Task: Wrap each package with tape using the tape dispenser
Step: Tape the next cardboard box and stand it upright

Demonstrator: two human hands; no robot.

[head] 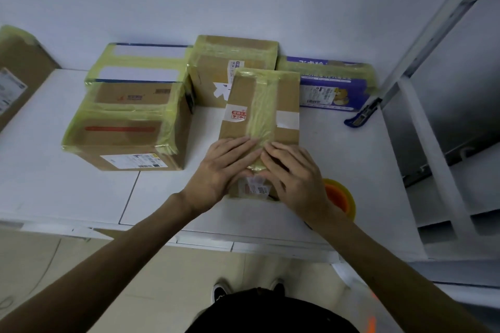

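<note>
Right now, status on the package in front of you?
Left hand and right hand flat, pressing tape strip onto small box. Tape roll down by right wrist. Taped boxes crowd close behind.

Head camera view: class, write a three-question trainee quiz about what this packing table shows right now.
1. True or false: the left hand and the right hand both rest on the small package.
2. Where is the tape roll? A) beside the right hand B) on the floor C) on top of a package
3. Fill in: the blue tool lies next to the ___ box.

Key: 1 true; 2 A; 3 purple, the purple box.
</note>
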